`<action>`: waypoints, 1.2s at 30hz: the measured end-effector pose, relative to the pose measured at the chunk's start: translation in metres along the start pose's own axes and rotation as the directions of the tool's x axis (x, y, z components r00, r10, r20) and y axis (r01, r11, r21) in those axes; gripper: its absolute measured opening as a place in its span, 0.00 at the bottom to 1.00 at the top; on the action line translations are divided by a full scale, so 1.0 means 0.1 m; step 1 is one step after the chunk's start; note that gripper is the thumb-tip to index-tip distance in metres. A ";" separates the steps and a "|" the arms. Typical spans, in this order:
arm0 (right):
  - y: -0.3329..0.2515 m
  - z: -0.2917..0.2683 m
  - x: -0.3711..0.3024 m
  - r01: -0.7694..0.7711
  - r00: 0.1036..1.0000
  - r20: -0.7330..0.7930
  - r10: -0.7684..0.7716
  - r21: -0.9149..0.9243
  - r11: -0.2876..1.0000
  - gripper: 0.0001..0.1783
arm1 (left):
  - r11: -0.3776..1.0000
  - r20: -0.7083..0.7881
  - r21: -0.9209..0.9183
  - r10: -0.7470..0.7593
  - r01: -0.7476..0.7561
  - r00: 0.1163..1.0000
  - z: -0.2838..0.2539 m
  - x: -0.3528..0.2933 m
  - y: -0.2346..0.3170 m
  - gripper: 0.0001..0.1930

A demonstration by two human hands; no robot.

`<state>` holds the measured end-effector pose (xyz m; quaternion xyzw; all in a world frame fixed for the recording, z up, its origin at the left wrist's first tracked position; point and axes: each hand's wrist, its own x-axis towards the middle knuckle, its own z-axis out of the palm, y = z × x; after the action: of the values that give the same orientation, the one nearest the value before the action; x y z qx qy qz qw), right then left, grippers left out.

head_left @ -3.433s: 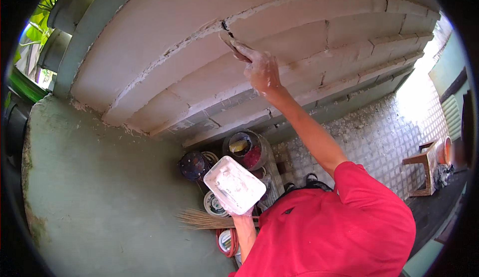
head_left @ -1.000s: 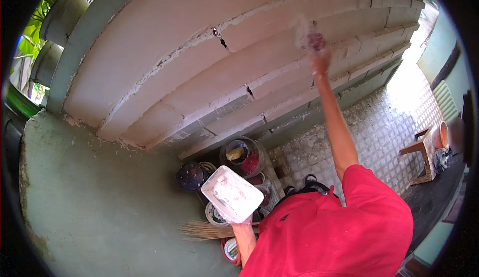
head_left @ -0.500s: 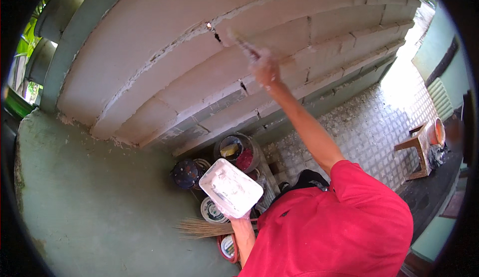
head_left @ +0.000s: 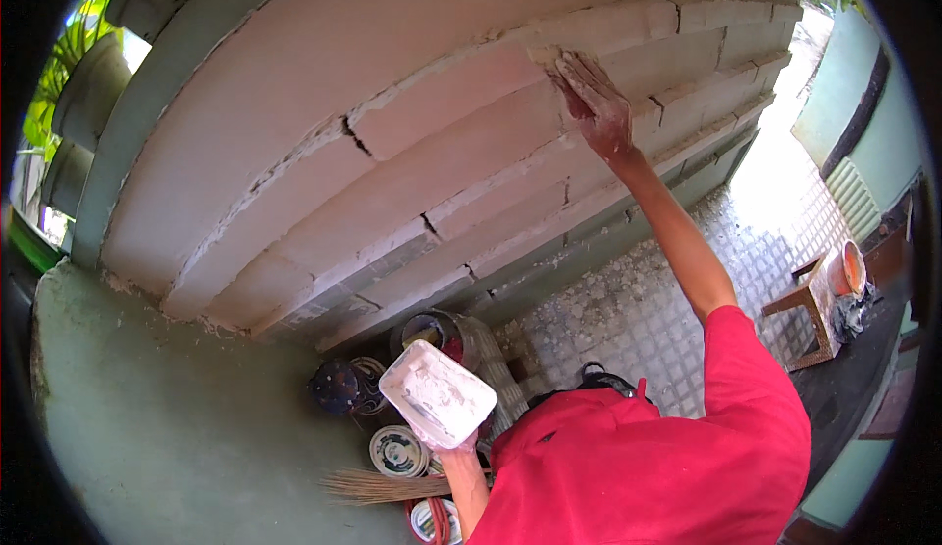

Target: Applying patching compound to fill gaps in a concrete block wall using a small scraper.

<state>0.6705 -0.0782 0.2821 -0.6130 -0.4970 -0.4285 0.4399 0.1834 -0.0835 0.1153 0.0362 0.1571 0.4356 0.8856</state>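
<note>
Currently, the right hand (head_left: 597,111) is raised to the pale ribbed wall (head_left: 471,5), arm stretched out; its fingers are extended, pressed together and laid along a thin flat tool (head_left: 543,55), mostly covered by the hand. The yellowish end of the tool lies at the upper projecting rib, apparently in contact; exact contact cannot be confirmed. White residue coats the fingers. Left of this, a dark crack (head_left: 356,137) cuts across the same rib. The left hand (head_left: 461,443) supports a white rectangular tray (head_left: 478,419) from below, in front of the red shirt (head_left: 648,457); its fingers are largely hidden under the tray, so their pose cannot be told. The tray is tilted to the view and contains whitish paste (head_left: 432,383), unevenly spread. Beyond the tray: a grey round container (head_left: 469,341), partly hidden by it; to the left, a dark speckled bucket (head_left: 335,388). Nearer the body: a round white lid (head_left: 396,450), a bundle of thin broom bristles (head_left: 368,486) and a red hose (head_left: 444,518). Far right: a brown stool (head_left: 812,310) by an orange bucket (head_left: 852,268), well apart from both hands.
</note>
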 end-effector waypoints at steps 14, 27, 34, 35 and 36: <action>0.36 0.45 -0.13 0.161 0.985 0.083 -0.152 -0.128 0.979 0.26 | 0.998 -0.183 -0.018 0.062 -0.067 0.981 0.26 0.06 -0.62 0.28; 0.33 0.21 -0.38 0.190 0.941 0.312 -0.129 -0.175 0.966 0.27 | 0.997 -0.114 -0.031 0.062 -0.066 0.992 0.27 0.08 -0.58 0.29; 0.02 -0.08 -0.33 -0.234 0.965 0.165 0.203 0.201 0.951 0.20 | 0.996 -0.064 -0.012 0.092 -0.093 0.994 0.18 -0.11 -0.61 0.30; -0.08 -0.11 -0.28 -0.433 0.899 0.118 0.421 0.371 0.821 0.15 | 0.995 -0.066 -0.012 0.103 -0.104 0.992 0.17 -0.15 -0.58 0.30; 0.03 -0.14 -0.23 -0.427 0.902 0.111 0.417 0.371 0.825 0.15 | 0.996 -0.032 -0.017 0.092 -0.092 0.995 0.20 -0.14 -0.60 0.30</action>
<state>0.6692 -0.0970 0.2632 -0.6139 -0.4290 -0.2066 0.6296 0.2269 -0.1302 0.1254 0.0286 0.1650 0.4777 0.8624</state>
